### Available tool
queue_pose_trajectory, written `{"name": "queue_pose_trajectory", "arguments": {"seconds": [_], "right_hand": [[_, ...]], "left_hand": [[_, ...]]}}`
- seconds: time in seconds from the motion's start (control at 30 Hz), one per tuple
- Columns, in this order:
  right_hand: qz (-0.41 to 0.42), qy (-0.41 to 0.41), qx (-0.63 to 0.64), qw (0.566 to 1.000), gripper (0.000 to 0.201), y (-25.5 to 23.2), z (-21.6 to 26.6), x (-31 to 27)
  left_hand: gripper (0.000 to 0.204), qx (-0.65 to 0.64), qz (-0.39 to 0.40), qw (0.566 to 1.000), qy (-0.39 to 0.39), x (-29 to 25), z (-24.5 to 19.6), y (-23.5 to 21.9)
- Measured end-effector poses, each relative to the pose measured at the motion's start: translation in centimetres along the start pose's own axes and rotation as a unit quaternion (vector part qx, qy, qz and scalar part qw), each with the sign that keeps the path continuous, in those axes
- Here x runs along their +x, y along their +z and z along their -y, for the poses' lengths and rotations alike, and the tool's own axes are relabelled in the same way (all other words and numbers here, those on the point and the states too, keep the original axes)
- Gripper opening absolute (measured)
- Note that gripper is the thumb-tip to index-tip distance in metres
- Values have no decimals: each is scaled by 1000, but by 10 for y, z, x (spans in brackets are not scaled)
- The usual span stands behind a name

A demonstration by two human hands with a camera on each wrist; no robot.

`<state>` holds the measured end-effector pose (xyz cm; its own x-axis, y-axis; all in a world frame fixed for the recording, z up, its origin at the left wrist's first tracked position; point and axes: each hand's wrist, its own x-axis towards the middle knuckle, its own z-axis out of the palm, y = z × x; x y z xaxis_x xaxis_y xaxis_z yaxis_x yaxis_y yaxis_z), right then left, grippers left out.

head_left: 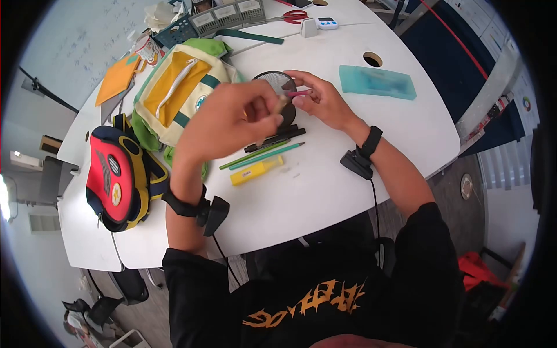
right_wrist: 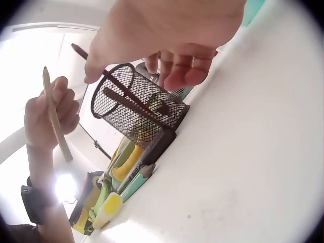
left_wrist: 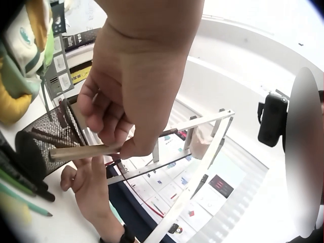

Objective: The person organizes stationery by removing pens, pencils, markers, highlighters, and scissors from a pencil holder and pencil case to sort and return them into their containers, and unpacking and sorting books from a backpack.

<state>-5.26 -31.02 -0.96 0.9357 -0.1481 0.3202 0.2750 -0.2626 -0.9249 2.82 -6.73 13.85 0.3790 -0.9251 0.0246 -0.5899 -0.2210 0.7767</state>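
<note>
My left hand point(head_left: 229, 119) pinches a beige wooden pencil point(right_wrist: 53, 114) between thumb and fingers, raised beside a black mesh pen cup point(right_wrist: 144, 104). Curved about the cup's side near its rim is my right hand point(head_left: 325, 101), with the thumb on one side and the fingers on the other. A dark reddish pencil point(right_wrist: 121, 86) leans out of the cup past the right thumb. On the table by the cup lie black markers point(head_left: 272, 141), a green pencil point(head_left: 246, 156), a teal pencil point(head_left: 270, 155) and a yellow highlighter point(head_left: 255, 171).
A green and cream bag point(head_left: 194, 87) and a red backpack point(head_left: 113, 174) stand on the left. To the right lies a translucent teal pencil case point(head_left: 377, 81). Further back are red-handled scissors point(head_left: 296, 16), a small white timer point(head_left: 326, 23) and a grey organizer point(head_left: 226, 17).
</note>
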Motion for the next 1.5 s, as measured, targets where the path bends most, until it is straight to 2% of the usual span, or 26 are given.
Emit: {"name": "queue_pose_trajectory", "arguments": {"seconds": [0.03, 0.1, 0.17, 0.27, 0.3, 0.4, 0.43, 0.47, 0.53, 0.6, 0.67, 0.7, 0.77, 0.87, 1.03, 1.1, 1.17, 1.3, 1.4, 1.5], "right_hand": [[16, 16, 25, 999, 81, 1, 1, 0], [34, 33, 52, 998, 81, 5, 7, -1], [66, 13, -22, 998, 83, 6, 17, -5], [64, 26, -86, 994, 81, 5, 23, -6], [64, 25, -87, 994, 81, 4, 22, -4], [60, 9, -154, 986, 73, 4, 22, -4], [80, 20, -225, 971, 67, 2, 27, -4], [100, 29, -295, 950, 62, 1, 31, -3], [112, 24, -296, 948, 58, -2, 28, -2], [123, 19, -297, 947, 55, -5, 28, -3], [188, 49, -271, 943, 49, -8, 31, -4], [191, 52, -268, 943, 49, -6, 33, -5], [229, 26, -280, 932, 42, -5, 38, -5], [224, -1, -250, 942, 39, -2, 27, -5], [232, 17, -272, 934, 33, 0, 34, -6], [228, 12, -286, 931, 33, -2, 35, -5], [220, 28, -277, 935, 33, -2, 33, -5], [220, 32, -276, 935, 34, 0, 31, -8], [200, -2, -266, 943, 33, -2, 33, -4], [207, 37, -253, 945, 31, -6, 28, -1]], "left_hand": [[12, 0, -1, 1000, -1, -2, 2, -4], [14, -8, -109, 994, 22, -7, 6, -9], [14, 7, -128, 992, 17, -7, 8, -10], [15, 36, -164, 986, 14, -7, 11, -12], [16, 17, -189, 981, 36, -6, 14, -11], [17, 5, -222, 974, 54, -4, 16, -9], [17, 15, -233, 971, 52, -4, 16, -8], [17, 15, -232, 971, 51, -4, 17, -8], [19, 64, -194, 979, 14, -3, 21, -10], [21, 112, -185, 976, 13, 0, 31, -9], [23, 158, -175, 972, 7, 1, 38, -9], [25, 171, -164, 971, 14, 1, 40, -9], [27, 183, -151, 971, 20, 0, 41, -10], [27, 179, -123, 976, -9, 2, 42, -13], [26, 144, -94, 985, -20, -2, 41, -19], [26, 163, -93, 982, -12, -3, 47, -24], [25, 167, -128, 978, -8, -4, 51, -27], [25, 150, -118, 981, -15, -6, 65, -35], [23, 158, -117, 980, -35, -5, 66, -44], [21, 141, -127, 982, -10, -6, 78, -53]]}}
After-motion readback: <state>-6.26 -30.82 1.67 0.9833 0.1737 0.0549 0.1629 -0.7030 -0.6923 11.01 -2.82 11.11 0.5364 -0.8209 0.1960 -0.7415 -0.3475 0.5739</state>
